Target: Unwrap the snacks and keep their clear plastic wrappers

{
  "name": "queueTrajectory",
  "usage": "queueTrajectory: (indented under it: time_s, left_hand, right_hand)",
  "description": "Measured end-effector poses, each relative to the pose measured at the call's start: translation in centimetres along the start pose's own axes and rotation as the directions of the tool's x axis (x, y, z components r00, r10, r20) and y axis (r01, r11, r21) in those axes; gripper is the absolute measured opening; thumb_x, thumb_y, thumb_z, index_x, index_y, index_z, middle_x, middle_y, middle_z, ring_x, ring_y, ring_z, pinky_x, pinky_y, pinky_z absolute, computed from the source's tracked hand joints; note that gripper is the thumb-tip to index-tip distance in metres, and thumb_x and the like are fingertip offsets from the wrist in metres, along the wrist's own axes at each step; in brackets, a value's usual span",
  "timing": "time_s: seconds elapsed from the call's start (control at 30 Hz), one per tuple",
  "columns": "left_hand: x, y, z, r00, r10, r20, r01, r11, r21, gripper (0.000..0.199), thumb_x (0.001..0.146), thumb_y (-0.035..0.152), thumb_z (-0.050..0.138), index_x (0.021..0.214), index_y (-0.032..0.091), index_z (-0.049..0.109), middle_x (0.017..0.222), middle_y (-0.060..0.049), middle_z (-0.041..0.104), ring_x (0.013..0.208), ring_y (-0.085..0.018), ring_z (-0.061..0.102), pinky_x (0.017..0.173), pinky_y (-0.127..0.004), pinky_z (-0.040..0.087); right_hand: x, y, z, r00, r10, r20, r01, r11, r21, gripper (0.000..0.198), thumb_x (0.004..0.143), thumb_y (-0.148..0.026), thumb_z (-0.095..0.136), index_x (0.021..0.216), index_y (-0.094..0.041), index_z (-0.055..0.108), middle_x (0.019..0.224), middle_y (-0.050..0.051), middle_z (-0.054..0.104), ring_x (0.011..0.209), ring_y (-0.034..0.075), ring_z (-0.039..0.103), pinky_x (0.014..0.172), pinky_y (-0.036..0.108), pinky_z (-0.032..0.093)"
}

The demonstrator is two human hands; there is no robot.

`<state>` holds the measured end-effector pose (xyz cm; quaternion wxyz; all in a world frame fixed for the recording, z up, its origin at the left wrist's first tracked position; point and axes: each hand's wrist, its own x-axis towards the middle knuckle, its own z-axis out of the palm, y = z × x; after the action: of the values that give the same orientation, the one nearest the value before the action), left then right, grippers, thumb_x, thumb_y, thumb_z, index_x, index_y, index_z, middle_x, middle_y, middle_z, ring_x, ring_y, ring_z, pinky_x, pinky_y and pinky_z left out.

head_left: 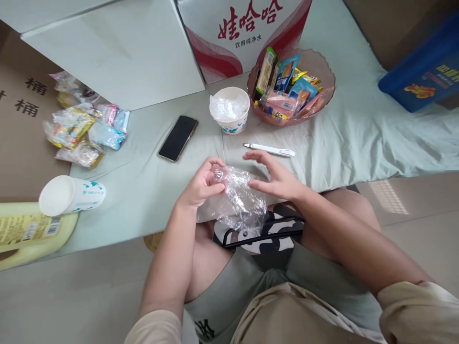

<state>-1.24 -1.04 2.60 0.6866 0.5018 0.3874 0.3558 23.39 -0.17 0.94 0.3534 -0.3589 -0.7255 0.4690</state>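
A crumpled clear plastic bag hangs at the table's front edge, above my lap. My left hand pinches its upper left side between thumb and fingers. At the bag's right side is my right hand, fingers apart and curved; its thumb lies close to the plastic, and I cannot tell whether it touches. Just beyond the right hand lies a white utility knife. Farther back, a paper cup stands upright with clear plastic stuffed in it.
A pink bowl of packaged snacks stands before a white-and-red carton. A phone lies left of the cup. Farther left are wrapped snacks, a tipped paper cup and a yellow jug. A blue container is at right.
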Motion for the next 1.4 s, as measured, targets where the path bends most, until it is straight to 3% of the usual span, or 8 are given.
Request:
queueTrajectory:
  time_s: [0.13, 0.27, 0.37, 0.6, 0.8, 1.03, 1.23, 1.4]
  left_hand:
    - [0.0, -0.1, 0.3, 0.999, -0.034, -0.018, 0.034, 0.999, -0.005, 0.055, 0.071, 0.032, 0.082, 0.113, 0.026, 0.046, 0.087, 0.004, 0.062, 0.058, -0.008, 0.062, 0.054, -0.02, 0.046]
    - [0.3, 0.0, 0.0, 0.966, -0.209, -0.155, 0.221, 0.973, 0.067, 0.062, 0.071, 0.041, 0.081, 0.12, 0.021, 0.05, 0.087, 0.0, 0.067, 0.058, -0.011, 0.063, 0.05, -0.022, 0.045]
    - [0.3, 0.2, -0.1, 0.943, -0.282, -0.175, 0.313, 0.932, 0.182, 0.037, 0.072, 0.04, 0.079, 0.092, 0.014, 0.062, 0.072, -0.001, 0.065, 0.051, -0.008, 0.054, 0.045, -0.02, 0.039]
    - [0.7, 0.1, -0.3, 0.928, -0.085, -0.362, 0.121, 0.99, 0.077, 0.027, 0.07, 0.037, 0.077, 0.078, 0.018, 0.059, 0.058, 0.004, 0.058, 0.043, -0.007, 0.048, 0.039, -0.019, 0.035]
    - [1.5, -0.8, 1.0, 0.904, 0.055, -0.425, -0.055, 0.998, 0.014, 0.034, 0.071, 0.043, 0.078, 0.082, 0.021, 0.054, 0.063, 0.004, 0.06, 0.05, -0.009, 0.054, 0.042, -0.019, 0.044]
    - [1.4, -1.0, 1.0, 0.91, 0.035, -0.412, -0.047, 0.999, -0.018, 0.034, 0.068, 0.043, 0.077, 0.083, 0.02, 0.057, 0.066, 0.003, 0.066, 0.047, -0.01, 0.058, 0.043, -0.021, 0.047]
    - [1.2, -0.6, 0.7, 0.941, -0.081, -0.329, 0.084, 0.996, -0.005, 0.035, 0.069, 0.04, 0.076, 0.092, 0.018, 0.061, 0.056, 0.003, 0.063, 0.041, -0.013, 0.058, 0.038, -0.022, 0.042]
    - [1.0, -0.2, 0.8, 0.935, -0.015, -0.355, -0.016, 0.996, -0.084, 0.034, 0.068, 0.039, 0.078, 0.091, 0.024, 0.057, 0.047, 0.01, 0.051, 0.032, -0.009, 0.044, 0.031, -0.019, 0.031]
  right_hand:
    - [0.0, -0.3, 0.7, 0.952, 0.176, 0.251, -0.204, 0.975, 0.091, 0.029, 0.086, -0.043, 0.061, 0.097, -0.017, 0.06, 0.079, 0.001, 0.06, 0.071, 0.014, 0.054, 0.066, 0.03, 0.045]
    - [0.0, -0.5, 1.1, 0.953, 0.277, 0.125, -0.293, 0.948, 0.128, 0.02, 0.086, -0.039, 0.056, 0.086, -0.019, 0.055, 0.067, -0.002, 0.052, 0.062, 0.012, 0.047, 0.058, 0.027, 0.037]
    - [0.2, -0.5, 1.0, 0.946, 0.314, 0.082, -0.324, 0.914, 0.244, 0.021, 0.084, -0.038, 0.06, 0.091, -0.02, 0.052, 0.071, -0.002, 0.057, 0.061, 0.012, 0.052, 0.058, 0.028, 0.04]
    - [0.4, 0.7, 0.2, 0.857, 0.483, -0.179, -0.336, 0.787, 0.517, 0.032, 0.083, -0.045, 0.066, 0.1, -0.024, 0.048, 0.081, -0.001, 0.061, 0.064, 0.012, 0.058, 0.062, 0.029, 0.049]
    - [0.3, 0.2, 1.1, 0.906, 0.422, 0.038, -0.341, 0.673, 0.656, 0.058, 0.077, -0.059, 0.073, 0.119, -0.026, 0.051, 0.12, 0.011, 0.068, 0.112, 0.025, 0.066, 0.094, 0.043, 0.055]
    - [0.6, -0.4, 1.6, 0.856, 0.513, -0.065, -0.373, 0.699, 0.61, 0.035, 0.076, -0.049, 0.077, 0.081, -0.022, 0.055, 0.074, 0.0, 0.066, 0.059, 0.012, 0.06, 0.056, 0.028, 0.051]
    - [0.6, -0.7, 1.5, 0.891, 0.448, -0.073, -0.343, 0.77, 0.538, 0.036, 0.078, -0.053, 0.075, 0.085, -0.024, 0.054, 0.058, -0.005, 0.056, 0.047, 0.01, 0.048, 0.043, 0.025, 0.039]
    - [0.4, -1.0, 1.2, 0.902, 0.424, -0.08, -0.254, 0.672, 0.695, 0.036, 0.079, -0.049, 0.068, 0.106, -0.027, 0.057, 0.06, -0.007, 0.055, 0.046, 0.011, 0.047, 0.043, 0.026, 0.037]
